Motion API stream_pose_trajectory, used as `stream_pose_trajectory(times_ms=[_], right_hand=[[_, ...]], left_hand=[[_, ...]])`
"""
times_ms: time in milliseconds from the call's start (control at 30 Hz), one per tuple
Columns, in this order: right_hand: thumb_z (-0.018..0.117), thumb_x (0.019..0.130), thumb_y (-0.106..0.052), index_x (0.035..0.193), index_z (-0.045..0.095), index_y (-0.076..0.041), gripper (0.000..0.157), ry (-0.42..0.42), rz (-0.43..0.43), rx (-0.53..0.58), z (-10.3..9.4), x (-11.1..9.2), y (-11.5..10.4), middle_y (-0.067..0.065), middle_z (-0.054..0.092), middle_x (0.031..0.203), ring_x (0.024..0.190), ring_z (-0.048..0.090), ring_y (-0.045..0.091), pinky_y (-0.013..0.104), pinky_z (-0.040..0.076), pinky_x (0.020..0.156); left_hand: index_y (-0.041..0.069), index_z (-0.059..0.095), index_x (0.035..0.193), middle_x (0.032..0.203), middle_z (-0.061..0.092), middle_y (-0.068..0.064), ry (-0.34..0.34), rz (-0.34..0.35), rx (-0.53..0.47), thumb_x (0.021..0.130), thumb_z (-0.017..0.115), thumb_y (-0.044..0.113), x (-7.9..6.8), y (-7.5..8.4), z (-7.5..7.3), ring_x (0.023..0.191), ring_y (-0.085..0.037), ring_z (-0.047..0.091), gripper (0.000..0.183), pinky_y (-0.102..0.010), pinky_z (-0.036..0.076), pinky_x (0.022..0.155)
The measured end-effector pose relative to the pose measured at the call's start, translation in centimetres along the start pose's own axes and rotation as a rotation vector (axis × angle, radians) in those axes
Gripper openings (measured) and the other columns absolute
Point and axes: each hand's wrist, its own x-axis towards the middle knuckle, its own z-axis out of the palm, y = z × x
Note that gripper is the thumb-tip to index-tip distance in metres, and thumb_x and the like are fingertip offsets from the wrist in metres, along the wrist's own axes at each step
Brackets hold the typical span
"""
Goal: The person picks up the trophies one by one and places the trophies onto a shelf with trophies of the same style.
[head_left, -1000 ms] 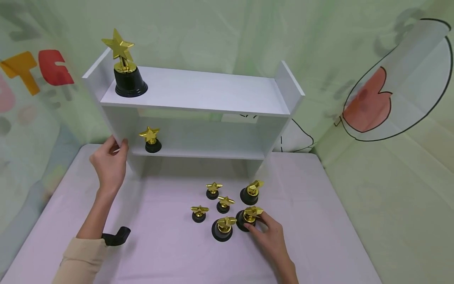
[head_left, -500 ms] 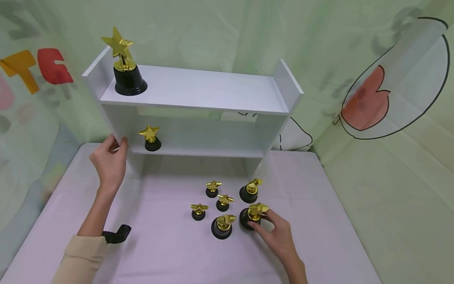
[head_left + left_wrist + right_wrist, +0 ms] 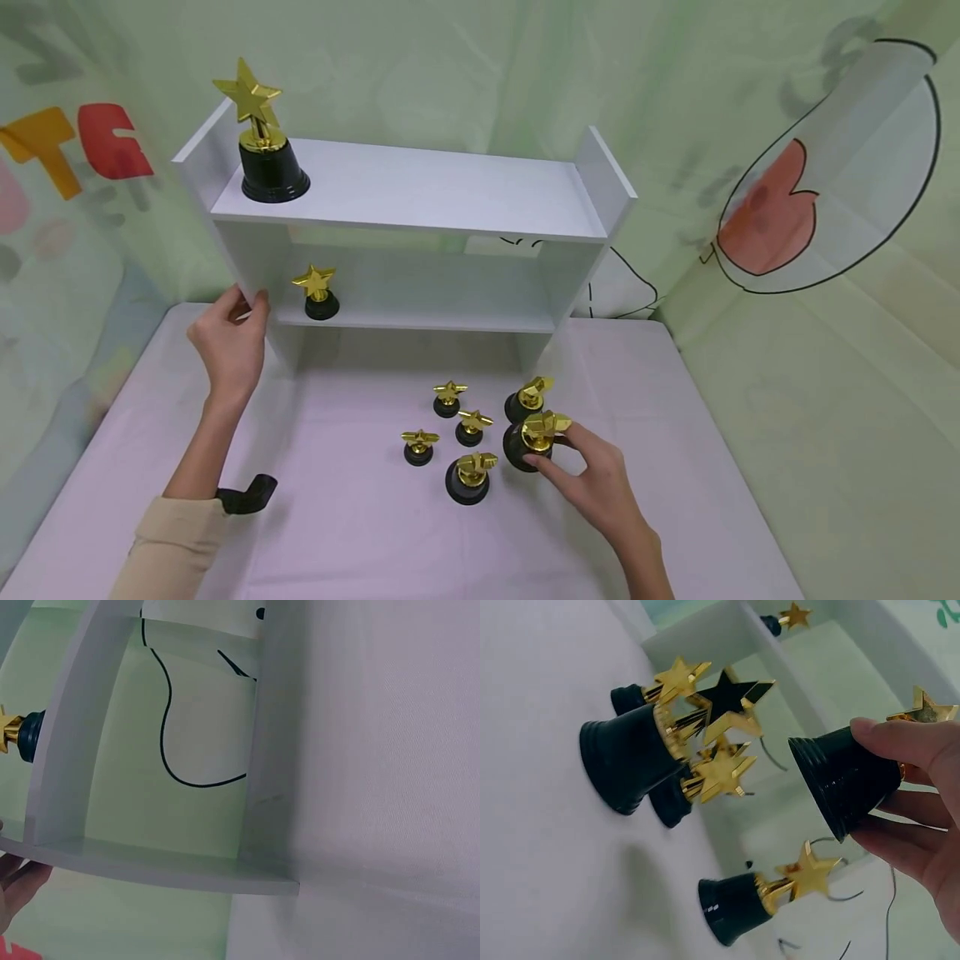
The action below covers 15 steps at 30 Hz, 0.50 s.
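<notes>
Between thumb and fingers my right hand [image 3: 600,483] holds a star trophy [image 3: 844,776] by its black base, with the gold star pointing away from the base. In the right wrist view this trophy is raised off the tabletop. My left hand [image 3: 231,354] grips the front edge of the left side panel of a white shelf unit [image 3: 442,190]; the left wrist view shows its fingers [image 3: 28,885] at that panel. A large star trophy [image 3: 274,173] stands at the left end of the top board. A small one [image 3: 322,307] stands at the left of the middle board.
Near my right hand, two mid-size trophies [image 3: 467,485] [image 3: 522,406] stand on the white-covered table [image 3: 337,533]. Three small trophies [image 3: 418,452] [image 3: 470,433] [image 3: 447,406] stand left of them. Printed fabric walls [image 3: 810,433] enclose the table.
My right hand has lifted the mid-size trophy from its place among the others, moving it slightly right and then upward. The left hand stays at the shelf panel.
</notes>
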Motion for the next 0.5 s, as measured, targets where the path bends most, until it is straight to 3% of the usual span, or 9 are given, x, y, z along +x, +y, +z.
stream_pose_trajectory(times_ms=[300,500], right_hand=[[0.088,0.067,-0.012,0.108,0.069,-0.010,0.045,0.004,-0.176,0.061,-1.2,3.4,-2.2,0.001,0.073,0.099,0.089,0.071,0.016,0.013,0.051,0.086],[0.087,0.068,-0.013,0.108,0.068,-0.011,0.044,-0.037,-0.221,0.088,-2.3,5.7,-3.9,0.000,0.072,0.100,0.090,0.069,0.013,0.013,0.051,0.085]], left_hand=[[0.006,0.073,0.112,0.096,0.074,-0.018,-0.007,-0.016,-0.004,0.092,0.064,0.017,0.0,0.1,-0.1,0.078,0.018,0.058,0.025,-0.003,0.047,0.073],[0.007,0.073,0.112,0.097,0.074,-0.017,-0.014,-0.032,-0.016,0.091,0.064,0.018,0.0,0.2,-0.2,0.078,0.017,0.059,0.025,-0.003,0.047,0.074]])
